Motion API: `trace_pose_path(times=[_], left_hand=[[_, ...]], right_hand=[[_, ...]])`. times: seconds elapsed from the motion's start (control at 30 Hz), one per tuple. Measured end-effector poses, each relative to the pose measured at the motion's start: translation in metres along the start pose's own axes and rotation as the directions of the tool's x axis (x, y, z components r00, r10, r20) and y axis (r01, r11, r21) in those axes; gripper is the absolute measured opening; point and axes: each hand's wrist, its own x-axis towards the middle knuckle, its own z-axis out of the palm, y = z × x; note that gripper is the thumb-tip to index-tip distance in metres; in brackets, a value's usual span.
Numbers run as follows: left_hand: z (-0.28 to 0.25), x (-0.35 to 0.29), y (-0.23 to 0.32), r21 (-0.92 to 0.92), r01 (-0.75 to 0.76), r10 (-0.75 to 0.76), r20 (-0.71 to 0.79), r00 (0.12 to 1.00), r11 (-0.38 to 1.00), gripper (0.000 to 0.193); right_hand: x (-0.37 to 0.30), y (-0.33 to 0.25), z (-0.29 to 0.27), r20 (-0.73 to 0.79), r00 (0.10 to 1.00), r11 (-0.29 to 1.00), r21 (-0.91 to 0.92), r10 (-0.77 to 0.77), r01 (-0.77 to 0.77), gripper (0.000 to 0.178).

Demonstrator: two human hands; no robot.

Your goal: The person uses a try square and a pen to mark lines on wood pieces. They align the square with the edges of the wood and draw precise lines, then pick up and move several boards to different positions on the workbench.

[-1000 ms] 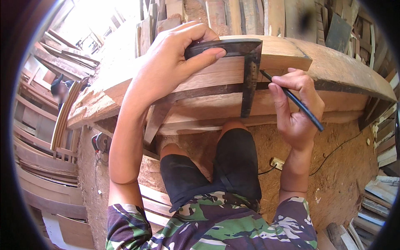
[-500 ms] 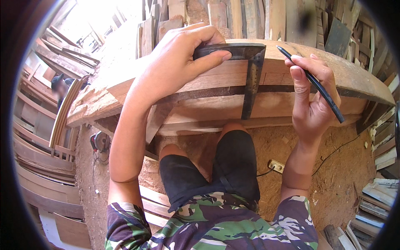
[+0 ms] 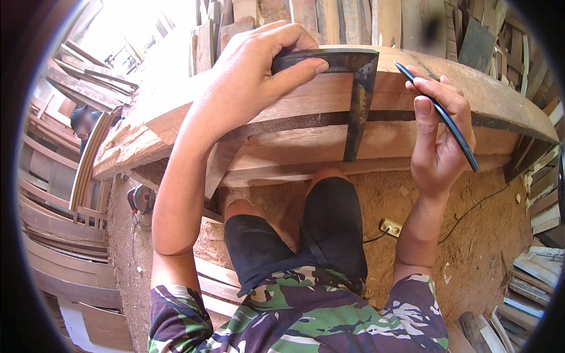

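Observation:
My left hand (image 3: 265, 65) is closed round the thick stock of a dark try square (image 3: 359, 106), thumb on the near face. The stock rests along the top edge of a curved wooden workpiece (image 3: 306, 100), and the marked blade hangs down across its near side, past a dark gap. My right hand (image 3: 438, 126) grips a slim black pencil (image 3: 444, 117) between thumb and fingers, slanting with its tip up and left. That tip is close to the square's corner, apart from it; whether it touches the wood I cannot tell.
Planks (image 3: 303, 20) lean beyond the workpiece. A power tool (image 3: 141, 199) sits on the floor at left, and a socket block (image 3: 391, 227) with a cable lies near my right arm. At far left a person (image 3: 82, 123) is behind curved slats (image 3: 91, 162). Timber offcuts (image 3: 529, 294) are stacked at right.
The view has shifted slightly, so workpiece and square sit a little higher in the picture. Both hands keep their grips, and the pencil has tilted slightly steeper.

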Motion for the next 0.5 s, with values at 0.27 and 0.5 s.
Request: trace_pose_path(times=[0.27,0.5], left_hand=[[0.002,0.001,-0.001,0.032,0.002,-0.001,-0.006,1.0,0.999,0.023],[0.0,0.0,0.004,-0.011,0.087,-0.086,0.024,0.996,0.996,0.023]], right_hand=[[-0.004,-0.007,-0.008,0.036,0.999,0.999,0.026,0.03,-0.031,0.007],[-0.005,-0.013,-0.013,0.179,0.984,0.999,-0.04,0.014,-0.007,0.008]])
